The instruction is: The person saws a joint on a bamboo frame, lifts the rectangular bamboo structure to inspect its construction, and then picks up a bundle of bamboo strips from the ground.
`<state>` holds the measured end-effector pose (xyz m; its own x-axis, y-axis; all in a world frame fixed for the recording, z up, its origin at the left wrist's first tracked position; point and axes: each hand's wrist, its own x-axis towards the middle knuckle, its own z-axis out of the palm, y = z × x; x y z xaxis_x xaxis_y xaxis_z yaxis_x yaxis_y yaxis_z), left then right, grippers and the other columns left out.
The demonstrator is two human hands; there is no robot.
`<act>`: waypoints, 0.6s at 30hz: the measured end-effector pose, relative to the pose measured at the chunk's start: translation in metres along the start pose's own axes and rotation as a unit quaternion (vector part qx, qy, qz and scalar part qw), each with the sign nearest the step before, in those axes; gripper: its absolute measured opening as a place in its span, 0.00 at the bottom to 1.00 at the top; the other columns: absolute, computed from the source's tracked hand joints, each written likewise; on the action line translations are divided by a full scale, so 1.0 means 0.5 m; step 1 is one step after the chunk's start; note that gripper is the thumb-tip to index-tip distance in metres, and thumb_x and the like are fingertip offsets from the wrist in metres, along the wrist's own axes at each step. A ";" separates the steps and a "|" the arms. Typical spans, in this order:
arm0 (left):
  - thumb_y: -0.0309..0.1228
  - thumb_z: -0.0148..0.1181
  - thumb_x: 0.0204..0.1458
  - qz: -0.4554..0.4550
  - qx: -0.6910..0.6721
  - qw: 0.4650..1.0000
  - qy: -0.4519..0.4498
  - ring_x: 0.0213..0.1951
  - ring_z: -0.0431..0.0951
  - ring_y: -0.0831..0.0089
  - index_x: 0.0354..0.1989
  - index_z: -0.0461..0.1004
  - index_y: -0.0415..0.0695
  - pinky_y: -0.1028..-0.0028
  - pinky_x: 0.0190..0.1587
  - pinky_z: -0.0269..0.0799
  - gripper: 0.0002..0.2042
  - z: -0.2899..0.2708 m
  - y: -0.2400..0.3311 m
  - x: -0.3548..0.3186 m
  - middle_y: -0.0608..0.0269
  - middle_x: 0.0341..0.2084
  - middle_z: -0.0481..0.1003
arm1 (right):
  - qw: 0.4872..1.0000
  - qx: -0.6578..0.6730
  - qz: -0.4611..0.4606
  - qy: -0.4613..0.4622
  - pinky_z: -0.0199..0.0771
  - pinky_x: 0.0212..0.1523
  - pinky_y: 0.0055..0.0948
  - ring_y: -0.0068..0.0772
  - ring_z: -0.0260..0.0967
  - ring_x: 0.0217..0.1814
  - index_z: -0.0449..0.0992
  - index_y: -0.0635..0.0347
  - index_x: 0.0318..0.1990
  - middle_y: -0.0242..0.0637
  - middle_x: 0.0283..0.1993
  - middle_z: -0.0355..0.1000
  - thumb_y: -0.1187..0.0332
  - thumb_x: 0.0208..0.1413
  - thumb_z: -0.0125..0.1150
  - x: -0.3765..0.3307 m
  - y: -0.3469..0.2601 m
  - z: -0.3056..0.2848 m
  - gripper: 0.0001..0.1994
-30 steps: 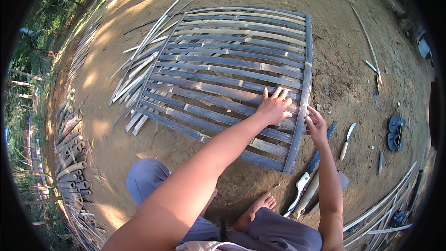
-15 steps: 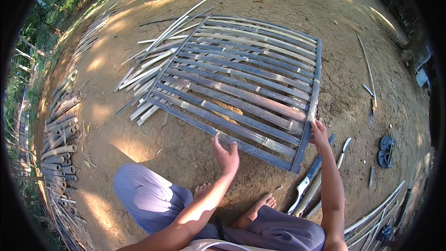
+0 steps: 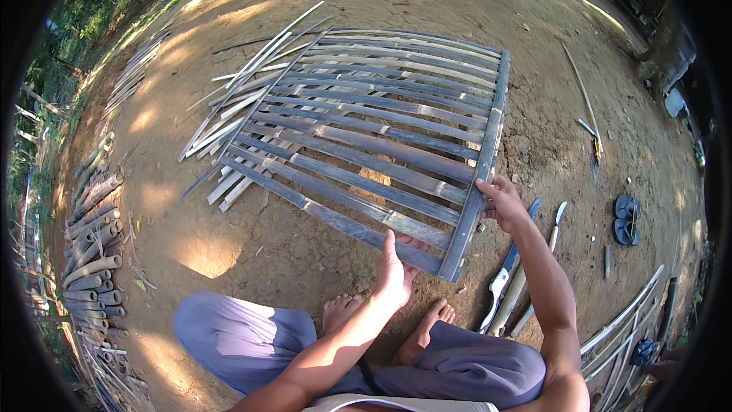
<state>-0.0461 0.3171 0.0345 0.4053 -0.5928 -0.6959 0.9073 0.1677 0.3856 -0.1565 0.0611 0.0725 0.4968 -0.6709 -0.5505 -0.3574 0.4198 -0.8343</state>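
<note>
My left fingers [image 3: 390, 249] grasp the near edge of the bamboo panel [image 3: 427, 157] at 12 o'clock; my right fingers [image 3: 485, 189] pinch its right rail. On bare, sun-dappled dirt ground [image 3: 274, 253], a white-handled saw [image 3: 499, 282] lies toward 1 o'clock, dark sandals [image 3: 626, 207] at 2, bamboo tubes [image 3: 99, 263] at 10, loose strips [image 3: 236, 111] at 11. Greenery [image 3: 99, 15] rises beyond, around 10 to 11 o'clock.

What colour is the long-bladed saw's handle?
The saw's handle is mostly white, seen best in the head view.
</note>
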 end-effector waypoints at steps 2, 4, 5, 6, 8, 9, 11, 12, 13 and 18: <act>0.60 0.51 0.64 0.023 -0.016 0.998 0.064 0.49 0.78 0.60 0.52 0.67 0.41 0.53 0.56 0.75 0.30 -0.016 0.026 -0.005 0.52 0.50 0.75 | 1.000 0.015 0.011 -0.020 0.79 0.28 0.29 0.31 0.77 0.30 0.64 0.65 0.54 0.43 0.38 0.76 0.57 0.61 0.69 -0.033 0.000 0.042 0.25; 0.61 0.52 0.63 0.022 -0.013 0.992 0.124 0.45 0.78 0.61 0.43 0.67 0.44 0.53 0.54 0.76 0.27 -0.064 0.076 -0.025 0.56 0.42 0.75 | 0.999 0.014 0.026 -0.038 0.80 0.29 0.29 0.33 0.78 0.31 0.63 0.65 0.54 0.47 0.40 0.76 0.58 0.62 0.68 -0.061 0.011 0.097 0.25; 0.62 0.53 0.62 0.019 -0.013 0.988 0.153 0.42 0.78 0.61 0.39 0.66 0.46 0.53 0.53 0.77 0.26 -0.078 0.097 -0.040 0.58 0.39 0.74 | 0.998 0.013 0.033 -0.046 0.80 0.30 0.28 0.33 0.78 0.32 0.62 0.65 0.54 0.49 0.41 0.76 0.58 0.62 0.68 -0.074 0.016 0.110 0.25; 0.62 0.53 0.62 0.023 0.004 0.984 0.174 0.40 0.77 0.63 0.39 0.67 0.47 0.56 0.51 0.77 0.26 -0.090 0.118 -0.056 0.60 0.37 0.73 | 0.996 0.022 0.024 -0.078 0.81 0.30 0.27 0.34 0.79 0.33 0.62 0.65 0.53 0.49 0.41 0.77 0.58 0.62 0.68 -0.078 0.036 0.118 0.25; 0.63 0.53 0.61 0.043 0.037 0.978 0.200 0.35 0.74 0.65 0.37 0.67 0.49 0.61 0.45 0.75 0.26 -0.135 0.161 -0.069 0.64 0.33 0.72 | 0.988 0.008 0.026 -0.149 0.82 0.32 0.28 0.36 0.82 0.39 0.64 0.66 0.53 0.48 0.41 0.78 0.56 0.62 0.69 -0.085 0.065 0.132 0.26; 0.63 0.53 0.61 0.054 0.052 0.976 0.205 0.33 0.73 0.67 0.35 0.67 0.50 0.64 0.41 0.73 0.26 -0.165 0.179 -0.073 0.65 0.32 0.71 | 0.978 -0.004 0.041 -0.202 0.81 0.32 0.28 0.36 0.83 0.40 0.66 0.65 0.54 0.48 0.41 0.79 0.54 0.62 0.68 -0.084 0.067 0.129 0.26; 0.65 0.53 0.60 0.086 0.084 0.961 0.251 0.31 0.71 0.70 0.35 0.67 0.51 0.67 0.37 0.69 0.27 -0.210 0.228 -0.084 0.68 0.29 0.70 | 0.946 -0.027 0.066 -0.317 0.81 0.33 0.27 0.36 0.83 0.41 0.68 0.63 0.55 0.48 0.41 0.80 0.52 0.63 0.67 -0.067 0.065 0.130 0.25; 0.66 0.54 0.59 0.091 0.091 0.953 0.273 0.30 0.70 0.71 0.34 0.67 0.52 0.66 0.36 0.68 0.27 -0.236 0.240 -0.080 0.70 0.27 0.68 | 0.934 -0.087 0.079 -0.339 0.82 0.36 0.27 0.34 0.84 0.43 0.73 0.63 0.53 0.48 0.41 0.82 0.47 0.64 0.64 -0.036 0.063 0.115 0.26; 0.66 0.54 0.59 0.101 0.104 0.944 0.298 0.28 0.68 0.71 0.33 0.66 0.53 0.66 0.35 0.66 0.27 -0.252 0.254 -0.080 0.71 0.25 0.67 | 0.933 -0.136 0.072 -0.326 0.83 0.39 0.28 0.35 0.84 0.44 0.74 0.66 0.53 0.48 0.41 0.82 0.40 0.64 0.59 0.004 0.058 0.093 0.32; 0.68 0.56 0.56 0.097 0.152 0.929 0.324 0.26 0.68 0.72 0.34 0.67 0.53 0.68 0.33 0.66 0.28 -0.351 0.313 -0.073 0.72 0.24 0.66 | 0.992 0.082 0.095 0.032 0.81 0.50 0.38 0.40 0.74 0.58 0.61 0.64 0.68 0.52 0.58 0.70 0.42 0.62 0.62 0.177 0.036 0.058 0.39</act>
<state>0.1005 0.5035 0.0138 0.6290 0.0410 -0.7763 0.7770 -0.0660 0.6260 -0.0961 0.0270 0.0080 0.3795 -0.6060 -0.6992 -0.3042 0.6320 -0.7128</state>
